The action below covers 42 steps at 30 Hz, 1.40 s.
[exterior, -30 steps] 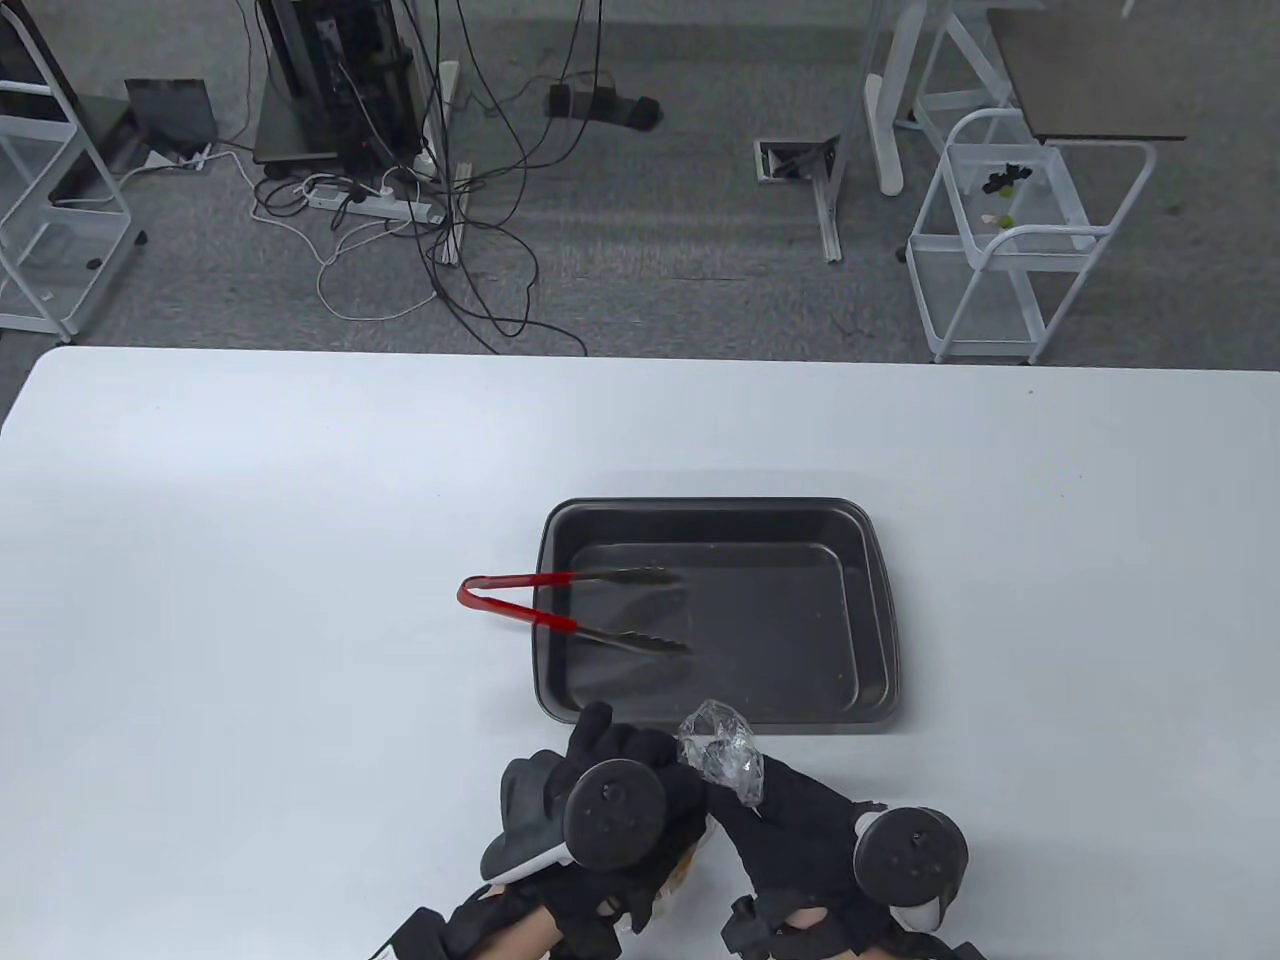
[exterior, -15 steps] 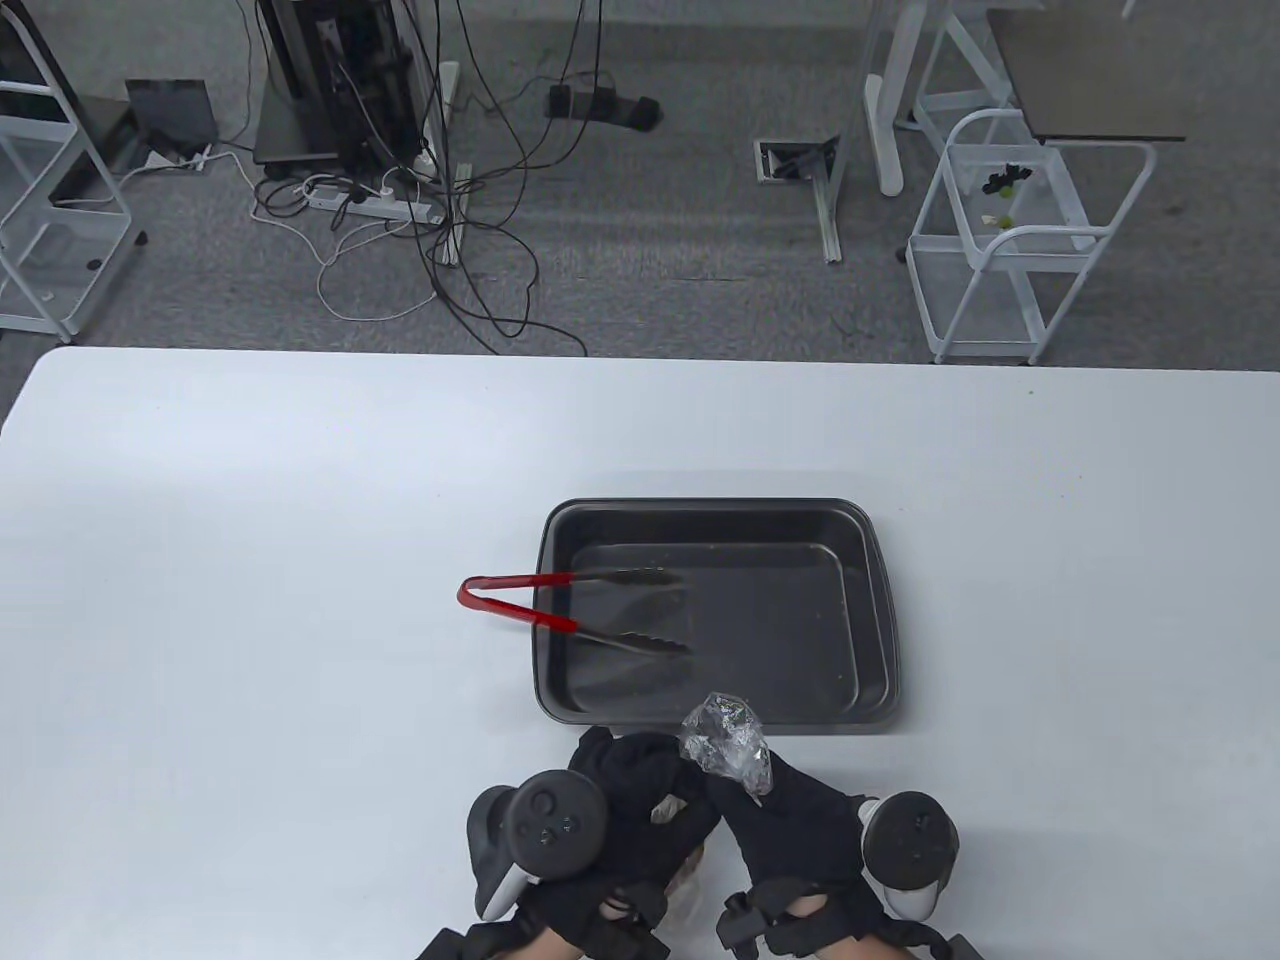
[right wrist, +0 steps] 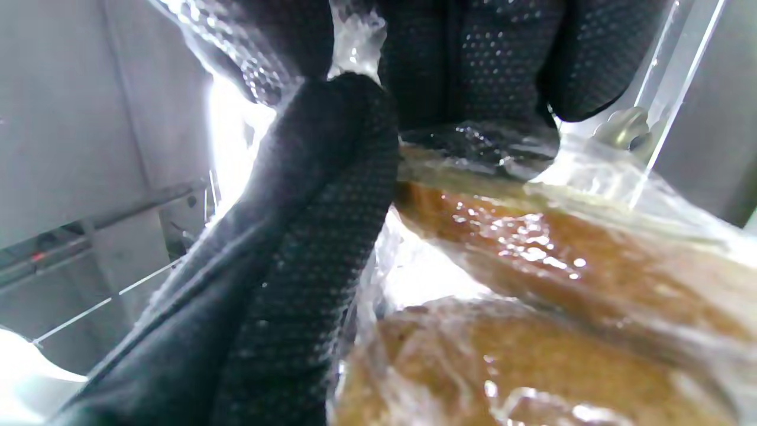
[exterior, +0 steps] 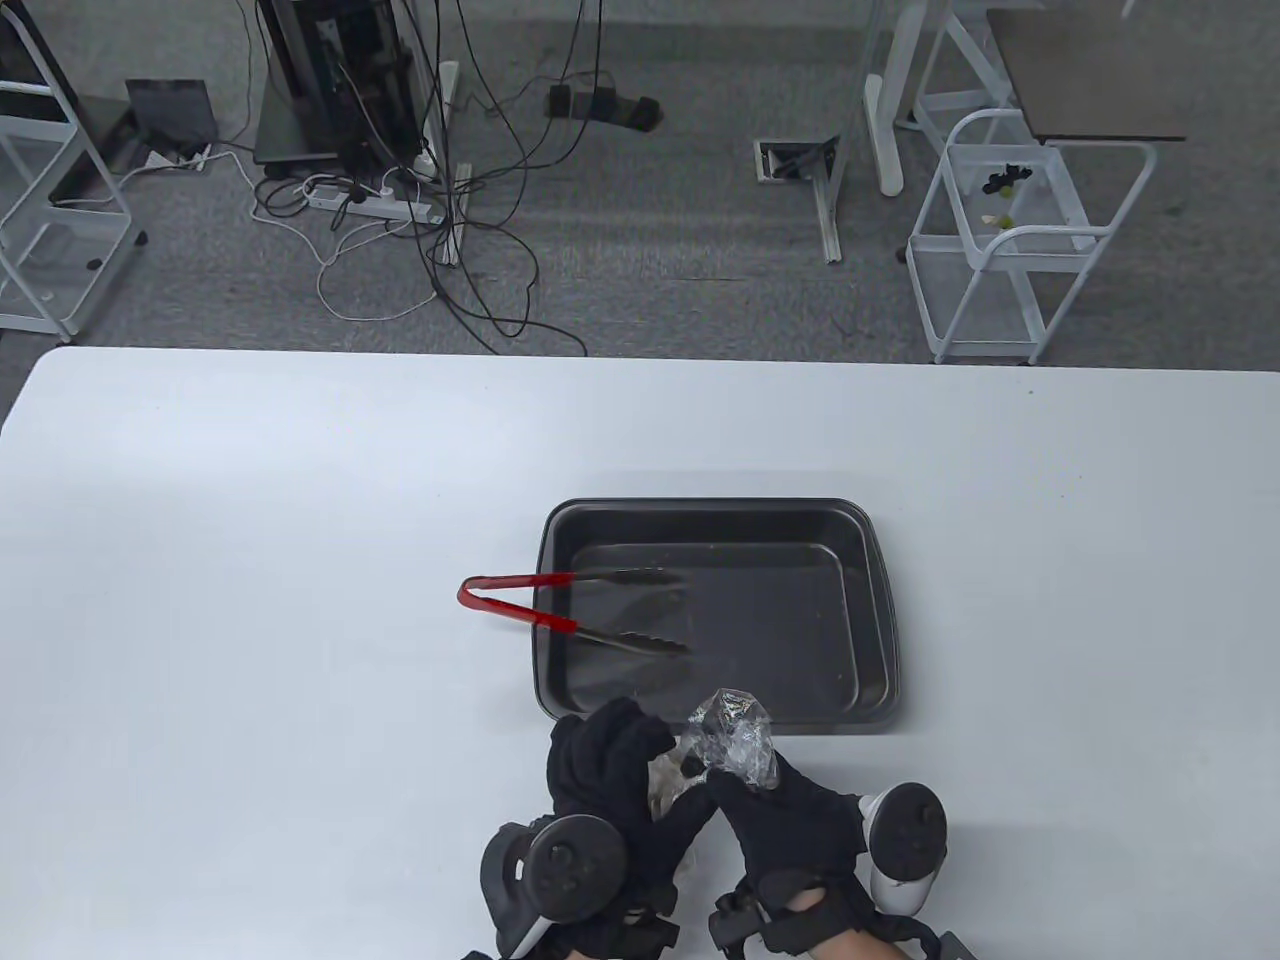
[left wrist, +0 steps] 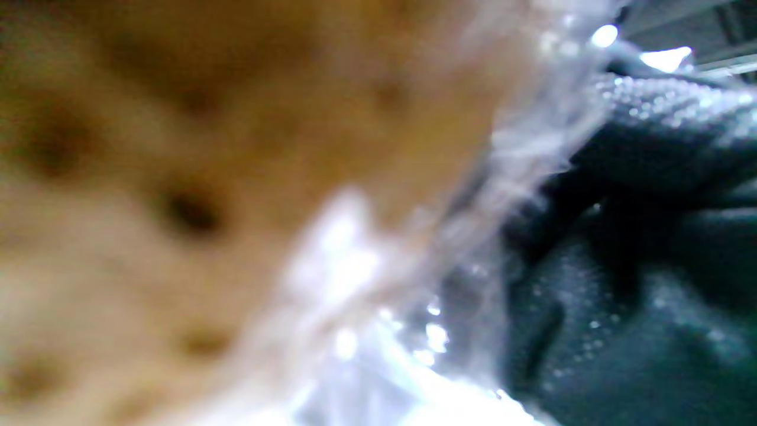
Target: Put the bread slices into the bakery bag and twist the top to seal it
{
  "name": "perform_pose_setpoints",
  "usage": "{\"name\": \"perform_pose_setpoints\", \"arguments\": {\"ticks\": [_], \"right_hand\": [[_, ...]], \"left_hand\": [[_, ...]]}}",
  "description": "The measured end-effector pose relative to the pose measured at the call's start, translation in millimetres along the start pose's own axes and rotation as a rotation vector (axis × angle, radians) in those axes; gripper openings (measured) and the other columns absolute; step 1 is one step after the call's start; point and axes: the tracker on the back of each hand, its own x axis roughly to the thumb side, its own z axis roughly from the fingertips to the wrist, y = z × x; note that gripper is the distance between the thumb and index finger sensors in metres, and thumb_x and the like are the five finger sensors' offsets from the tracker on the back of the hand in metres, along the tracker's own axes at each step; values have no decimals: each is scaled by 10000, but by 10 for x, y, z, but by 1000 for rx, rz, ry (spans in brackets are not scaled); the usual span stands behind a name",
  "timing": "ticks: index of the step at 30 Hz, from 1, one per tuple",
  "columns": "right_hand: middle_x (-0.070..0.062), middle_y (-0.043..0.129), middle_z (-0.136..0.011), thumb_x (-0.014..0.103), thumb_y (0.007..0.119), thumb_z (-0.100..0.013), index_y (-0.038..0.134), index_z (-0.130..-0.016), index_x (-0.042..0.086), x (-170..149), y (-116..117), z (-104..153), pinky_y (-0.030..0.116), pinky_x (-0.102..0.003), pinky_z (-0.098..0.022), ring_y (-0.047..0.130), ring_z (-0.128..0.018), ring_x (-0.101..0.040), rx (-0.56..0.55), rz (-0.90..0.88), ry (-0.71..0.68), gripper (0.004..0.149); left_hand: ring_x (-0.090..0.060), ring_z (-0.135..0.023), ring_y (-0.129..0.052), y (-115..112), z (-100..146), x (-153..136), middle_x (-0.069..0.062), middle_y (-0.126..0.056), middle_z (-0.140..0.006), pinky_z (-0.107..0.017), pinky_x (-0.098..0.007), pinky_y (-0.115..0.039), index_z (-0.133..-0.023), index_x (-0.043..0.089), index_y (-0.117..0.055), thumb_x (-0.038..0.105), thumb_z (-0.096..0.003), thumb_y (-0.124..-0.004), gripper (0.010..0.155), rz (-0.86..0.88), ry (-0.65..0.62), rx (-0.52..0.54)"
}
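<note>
The clear bakery bag [exterior: 735, 745] stands at the table's near edge, its gathered top bunched above both hands. Brown bread slices [right wrist: 532, 331] lie inside the plastic, close up and blurred in the left wrist view [left wrist: 177, 177]. My right hand [exterior: 775, 805] grips the bag's neck just under the bunched top; its fingers [right wrist: 461, 59] and thumb curl round the plastic. My left hand [exterior: 610, 765] wraps round the bag's left side against the bread. The bag's lower part is hidden behind the gloves.
A dark baking tray [exterior: 870, 600] sits just beyond the hands, holding only crumbs. Red-handled tongs [exterior: 560, 605] rest over the tray's left rim, tips inside. White table [exterior: 250, 600] stretches left and right. Carts and cables stand on the floor beyond.
My left hand has turned, its tracker swinging down toward the near edge and its fingers rising higher along the bag. The right hand shifted slightly with the bag's top, still gripping.
</note>
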Motion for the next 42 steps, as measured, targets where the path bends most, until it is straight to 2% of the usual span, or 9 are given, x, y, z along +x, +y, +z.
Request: {"name": "perform_pose_setpoints", "arguments": {"ticks": [1,4,9,18,21,25,32,35,42], "right_hand": [[-230,970,-735,327,862,-434,824,-840,1,3,7,4,741,-606,-549,987,-627,-428,5,-9,-4,522],[-229,970,-737,326,863,-433,823,-840,2,18,25,10,744,-606,-547,989,-629,-426,-6,-17,-5,522],[-228,967,-740,325,862,-434,817,-843,0,19,25,17,742,-606,-549,988,-633,-425,-15,-15,-10,524],[-240,967,-734,314,866,-433,818,-840,-9,-6,23,10,738,-610,-548,986,-627,-435,-16,-1,9,522],[-246,971,-727,310,870,-431,826,-835,-15,-7,-12,-1,738,-612,-545,987,-620,-441,-21,-2,13,520],[-248,973,-729,309,873,-426,828,-836,-13,3,-8,-12,736,-611,-551,989,-623,-443,9,22,1,524],[-265,977,-742,302,877,-410,835,-845,-9,60,24,-20,729,-616,-561,990,-638,-458,61,53,-22,536],[-268,979,-746,302,874,-409,835,-847,-6,106,41,-18,732,-615,-562,996,-641,-458,67,99,-46,537],[-299,963,-770,292,854,-421,805,-874,-35,255,72,3,719,-632,-563,988,-657,-488,75,197,-124,561]], "left_hand": [[-356,-1013,-556,9,24,40,-136,-394,-1091,-832,-674,-294,-969,246,-484,505,-430,-959,763,-30,-31,27],[-280,-843,-742,16,65,131,-69,-642,-950,-833,-656,-378,-842,263,-703,468,-451,-947,503,-122,-97,67],[-304,-834,-761,-9,87,175,-90,-666,-947,-824,-663,-391,-885,234,-729,484,-456,-914,530,-190,-81,88],[-282,-846,-793,-23,78,132,-64,-701,-949,-828,-648,-426,-891,252,-762,454,-471,-884,481,-139,-101,36],[-287,-866,-799,8,27,51,-58,-720,-963,-834,-653,-427,-912,263,-772,450,-497,-771,455,-60,-138,-54],[-299,-872,-800,16,-58,-105,-54,-758,-951,-829,-668,-423,-905,277,-784,449,-499,-739,443,103,-102,-124],[-268,-850,-839,5,-183,-381,-6,-829,-903,-823,-666,-453,-843,355,-829,481,-450,-922,423,373,42,-235],[-267,-848,-847,21,-163,-392,-5,-842,-895,-822,-667,-457,-832,363,-840,484,-437,-943,426,366,45,-210],[-247,-821,-890,112,-28,-187,9,-881,-874,-830,-643,-489,-850,314,-848,473,-428,-950,463,143,-59,-26]]}}
